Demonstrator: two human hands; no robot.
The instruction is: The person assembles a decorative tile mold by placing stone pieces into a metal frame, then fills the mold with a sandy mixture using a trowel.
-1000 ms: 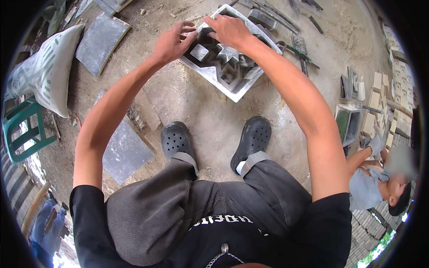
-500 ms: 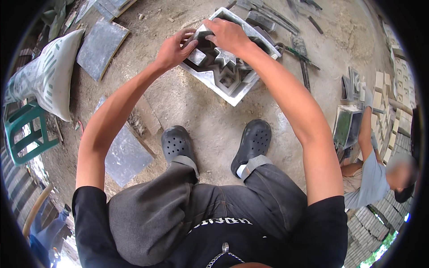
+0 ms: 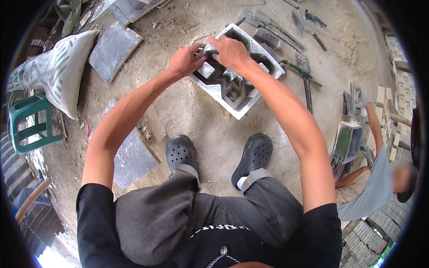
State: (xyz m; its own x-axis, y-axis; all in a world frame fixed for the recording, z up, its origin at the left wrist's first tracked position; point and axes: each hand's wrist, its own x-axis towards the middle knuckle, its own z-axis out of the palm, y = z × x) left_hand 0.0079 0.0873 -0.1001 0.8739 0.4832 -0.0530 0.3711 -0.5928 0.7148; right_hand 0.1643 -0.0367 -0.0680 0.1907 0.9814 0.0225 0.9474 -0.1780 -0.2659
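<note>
Far left, a green plastic stool [image 3: 27,125] stands beside a slumped white sack [image 3: 58,71], and flat grey slabs [image 3: 114,51] lie on the dirt floor [image 3: 196,120] further in. None of it is near the hands.

The left hand [image 3: 183,60] reaches forward to the near-left corner of the white square mould [image 3: 232,96], which sits on the floor ahead of the two grey clogs [image 3: 181,154], turned so that one corner points back at the person. The fingers [image 3: 196,49] of this hand are curled and closed on a small grey insert piece [image 3: 206,52] at the mould's upper-left rim; how firmly they pinch cannot be told.

Just to the right, the right hand [image 3: 230,51] lies over the same piece from above, its fingers bent down and pressing or gripping it, touching the left hand's fingertips. Both hands meet on that one spot, so neither is clearly nearer. The piece lies directly under the fingers, at the mould's far-left edge, and the mould's grey star-shaped core [image 3: 232,80] sits just below and to the right of the hands.

Right of the mould, long metal bars and strips [image 3: 277,31] lie scattered. At the far right another person [image 3: 371,187] crouches over a second mould [image 3: 346,140].
</note>
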